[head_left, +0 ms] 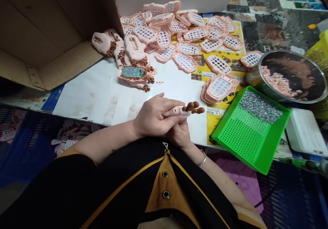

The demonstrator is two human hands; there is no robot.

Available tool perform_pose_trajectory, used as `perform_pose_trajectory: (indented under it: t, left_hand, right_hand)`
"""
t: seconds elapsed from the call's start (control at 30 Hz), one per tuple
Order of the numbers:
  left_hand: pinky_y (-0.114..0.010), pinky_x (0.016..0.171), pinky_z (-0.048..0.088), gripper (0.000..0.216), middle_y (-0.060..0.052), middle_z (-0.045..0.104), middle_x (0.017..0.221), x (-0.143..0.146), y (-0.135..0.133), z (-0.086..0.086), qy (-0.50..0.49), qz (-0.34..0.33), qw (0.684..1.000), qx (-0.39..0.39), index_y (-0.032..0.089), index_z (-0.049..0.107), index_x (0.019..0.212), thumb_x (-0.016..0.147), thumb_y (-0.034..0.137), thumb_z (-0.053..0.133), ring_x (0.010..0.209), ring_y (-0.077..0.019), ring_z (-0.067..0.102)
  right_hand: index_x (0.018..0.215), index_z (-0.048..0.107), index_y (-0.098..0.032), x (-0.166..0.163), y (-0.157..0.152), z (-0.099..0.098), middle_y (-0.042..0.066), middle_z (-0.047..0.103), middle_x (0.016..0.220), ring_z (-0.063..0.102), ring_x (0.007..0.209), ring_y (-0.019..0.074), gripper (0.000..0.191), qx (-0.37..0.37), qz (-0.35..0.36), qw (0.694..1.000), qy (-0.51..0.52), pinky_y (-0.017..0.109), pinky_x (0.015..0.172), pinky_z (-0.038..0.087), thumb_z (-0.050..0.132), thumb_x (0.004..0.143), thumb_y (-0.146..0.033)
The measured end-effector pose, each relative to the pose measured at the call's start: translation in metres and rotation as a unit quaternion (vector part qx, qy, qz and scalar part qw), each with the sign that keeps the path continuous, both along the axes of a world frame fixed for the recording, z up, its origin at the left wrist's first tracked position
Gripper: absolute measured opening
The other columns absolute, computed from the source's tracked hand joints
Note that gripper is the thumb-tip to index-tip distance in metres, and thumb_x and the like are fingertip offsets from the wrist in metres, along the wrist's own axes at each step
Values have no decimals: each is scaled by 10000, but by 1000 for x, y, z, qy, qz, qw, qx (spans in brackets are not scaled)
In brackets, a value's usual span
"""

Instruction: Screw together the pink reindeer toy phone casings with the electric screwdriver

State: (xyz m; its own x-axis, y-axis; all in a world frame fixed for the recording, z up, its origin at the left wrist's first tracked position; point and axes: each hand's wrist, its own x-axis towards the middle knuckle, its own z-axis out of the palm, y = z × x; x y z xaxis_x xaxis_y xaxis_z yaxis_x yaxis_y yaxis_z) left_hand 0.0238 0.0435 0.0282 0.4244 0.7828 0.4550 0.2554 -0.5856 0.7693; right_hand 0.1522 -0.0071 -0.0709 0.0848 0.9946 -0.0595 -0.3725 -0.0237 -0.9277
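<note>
Both my hands meet at the table's near edge around one pink toy-phone shell with brown antlers (191, 108). My left hand (153, 116) lies on top, fingers closed over the shell. My right hand (179, 133) is underneath, mostly hidden, gripping the same shell from below. The antlers stick out to the right past my fingertips. Just beyond my hands lies another pink shell with a green circuit board (132, 72) facing up.
A heap of pink keypad covers (189, 34) fills the back of the table. A small stack of covers (220, 87) sits right of my hands. A green tray with screws (251, 126), a metal bowl of pink buttons (292, 75) and an open cardboard box (51, 34) surround the table.
</note>
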Motion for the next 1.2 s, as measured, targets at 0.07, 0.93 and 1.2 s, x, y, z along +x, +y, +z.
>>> perform_pose_trajectory:
  t: [0.07,0.93,1.2]
  left_hand:
    - [-332,885,578,270,-73,817,995,-4,1,0,-28,-11,998,-58,184,783,1027,883,400,712,839,-190,764]
    - [-294,702,508,269,-25,810,967,-17,7,-14,299,-10,954,12,237,747,1091,931,398,602,864,-203,747]
    - [-342,868,568,354,-89,794,1107,-40,5,-19,266,-1,964,12,192,702,1201,939,415,621,1003,-231,748]
  right_hand:
    - [1171,656,-293,6,2,2,55,722,1237,679,1178,224,488,8,22,999,-21,462,1097,531,747,819,-619]
    - [902,669,-257,50,17,33,8,660,801,617,758,180,146,228,-53,903,-361,351,700,522,620,970,-375]
    - [1089,686,-270,52,19,31,63,684,1015,648,943,208,194,252,-60,888,-379,377,790,549,684,936,-390]
